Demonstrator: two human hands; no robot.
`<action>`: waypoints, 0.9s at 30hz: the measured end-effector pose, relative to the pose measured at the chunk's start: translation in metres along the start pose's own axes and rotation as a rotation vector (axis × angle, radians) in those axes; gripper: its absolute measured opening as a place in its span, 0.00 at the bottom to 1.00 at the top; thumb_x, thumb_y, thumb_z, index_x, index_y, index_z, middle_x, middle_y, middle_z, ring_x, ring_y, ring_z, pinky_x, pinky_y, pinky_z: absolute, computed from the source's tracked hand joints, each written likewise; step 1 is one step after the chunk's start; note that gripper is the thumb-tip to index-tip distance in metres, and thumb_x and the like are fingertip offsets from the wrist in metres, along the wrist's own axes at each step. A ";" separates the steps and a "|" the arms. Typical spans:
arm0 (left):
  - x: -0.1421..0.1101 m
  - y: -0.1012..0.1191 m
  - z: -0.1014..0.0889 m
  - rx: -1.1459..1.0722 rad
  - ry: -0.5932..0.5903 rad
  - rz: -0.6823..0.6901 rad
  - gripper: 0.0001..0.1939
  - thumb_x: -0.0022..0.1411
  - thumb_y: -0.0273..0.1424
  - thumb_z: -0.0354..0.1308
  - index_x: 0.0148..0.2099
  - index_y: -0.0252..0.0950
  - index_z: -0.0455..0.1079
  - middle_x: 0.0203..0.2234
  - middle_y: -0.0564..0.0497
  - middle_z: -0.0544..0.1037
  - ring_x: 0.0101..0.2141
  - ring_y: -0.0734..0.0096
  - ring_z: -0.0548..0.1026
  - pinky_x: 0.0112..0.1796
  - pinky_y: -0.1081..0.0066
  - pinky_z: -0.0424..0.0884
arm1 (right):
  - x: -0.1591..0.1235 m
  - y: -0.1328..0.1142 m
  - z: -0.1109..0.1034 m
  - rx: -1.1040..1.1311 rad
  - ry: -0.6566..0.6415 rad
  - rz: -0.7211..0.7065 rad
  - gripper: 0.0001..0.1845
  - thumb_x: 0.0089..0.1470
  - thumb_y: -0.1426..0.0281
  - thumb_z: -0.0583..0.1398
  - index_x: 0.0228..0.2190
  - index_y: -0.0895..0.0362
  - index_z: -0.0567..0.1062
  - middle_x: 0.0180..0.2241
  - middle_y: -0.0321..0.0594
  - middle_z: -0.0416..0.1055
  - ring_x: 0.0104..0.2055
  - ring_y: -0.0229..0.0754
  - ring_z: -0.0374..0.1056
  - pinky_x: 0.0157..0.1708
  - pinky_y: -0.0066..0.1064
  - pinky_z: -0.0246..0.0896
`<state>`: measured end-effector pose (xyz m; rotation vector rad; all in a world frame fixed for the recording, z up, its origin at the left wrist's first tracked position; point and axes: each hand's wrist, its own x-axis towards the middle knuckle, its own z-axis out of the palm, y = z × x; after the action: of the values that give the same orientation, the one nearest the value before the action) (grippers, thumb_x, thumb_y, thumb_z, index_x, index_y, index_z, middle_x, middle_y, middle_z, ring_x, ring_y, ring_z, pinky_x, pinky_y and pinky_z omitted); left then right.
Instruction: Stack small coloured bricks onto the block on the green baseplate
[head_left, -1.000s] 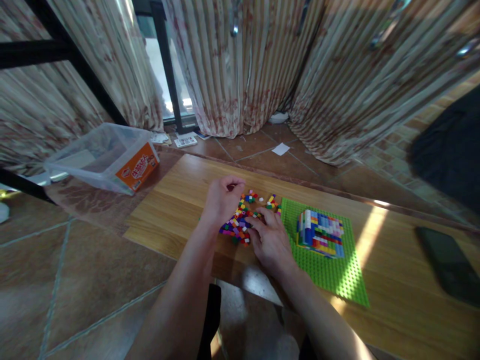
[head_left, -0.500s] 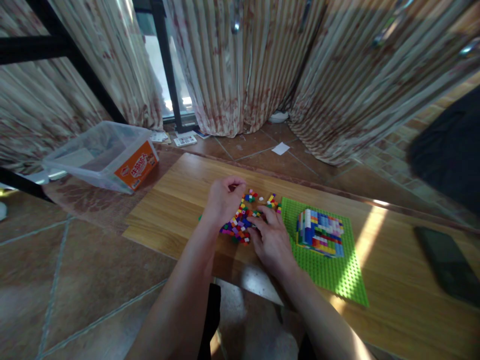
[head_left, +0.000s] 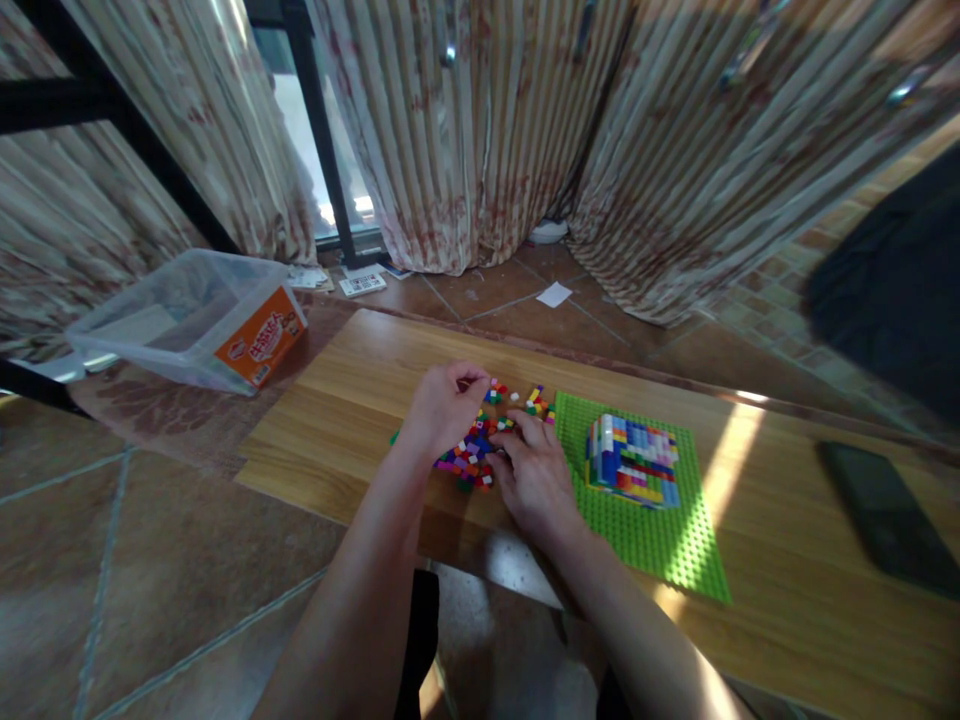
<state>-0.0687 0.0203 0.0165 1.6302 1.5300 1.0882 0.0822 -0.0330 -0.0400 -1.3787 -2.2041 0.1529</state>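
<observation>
Small toy bricks in many colours lie in a loose pile [head_left: 466, 460] on the wooden table. My left hand [head_left: 442, 405] is over the pile's left side with its fingers curled and the thumb and fingertips pinched together. Anything in that pinch is too small or hidden to make out. At the pile's right edge rests my right hand [head_left: 534, 475], fingers bent and apart, thumb and forefinger at the bricks with a gap between them. To its right, a block built of coloured bricks [head_left: 634, 462] stands on a green studded baseplate [head_left: 637, 550].
A black phone-like slab [head_left: 889, 515] lies at the table's right. On the floor to the left sits a clear plastic bin [head_left: 180, 320] with an orange label. Curtains [head_left: 465, 140] hang behind, and a white paper [head_left: 554, 294] lies on the floor beyond the table [head_left: 360, 390].
The whole view has shifted slightly, so things appear a little further left. Both hands stay over the same parts of the pile, with hardly any finger movement.
</observation>
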 end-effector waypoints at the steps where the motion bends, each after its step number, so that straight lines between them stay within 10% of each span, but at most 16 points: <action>1: 0.000 0.000 0.000 0.003 -0.002 -0.004 0.09 0.58 0.29 0.54 0.32 0.33 0.76 0.27 0.50 0.81 0.29 0.70 0.76 0.32 0.73 0.69 | 0.000 0.000 0.000 0.002 0.002 0.002 0.12 0.57 0.68 0.58 0.41 0.56 0.79 0.53 0.51 0.66 0.55 0.57 0.60 0.56 0.55 0.57; 12: 0.000 -0.001 0.001 0.015 -0.075 0.021 0.09 0.58 0.29 0.55 0.34 0.34 0.77 0.29 0.49 0.81 0.33 0.69 0.76 0.37 0.71 0.70 | 0.005 -0.006 -0.004 0.104 0.083 0.051 0.11 0.59 0.72 0.56 0.39 0.56 0.78 0.51 0.49 0.69 0.54 0.53 0.63 0.56 0.49 0.57; 19: -0.008 0.010 -0.004 -0.248 -0.576 -0.023 0.13 0.60 0.37 0.55 0.32 0.32 0.73 0.23 0.53 0.74 0.24 0.76 0.70 0.27 0.75 0.65 | 0.003 -0.008 -0.030 0.337 0.206 0.117 0.09 0.60 0.73 0.55 0.41 0.55 0.74 0.38 0.42 0.75 0.41 0.43 0.71 0.43 0.35 0.66; 27: -0.014 0.020 0.012 -0.379 -0.695 -0.117 0.11 0.55 0.34 0.62 0.38 0.32 0.74 0.26 0.52 0.76 0.26 0.77 0.71 0.29 0.75 0.67 | -0.012 -0.001 -0.063 0.408 0.205 0.184 0.08 0.59 0.73 0.58 0.39 0.55 0.76 0.37 0.39 0.77 0.38 0.40 0.73 0.40 0.30 0.67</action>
<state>-0.0484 0.0057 0.0264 1.4175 0.8855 0.5972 0.1164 -0.0550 0.0101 -1.2965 -1.7557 0.4777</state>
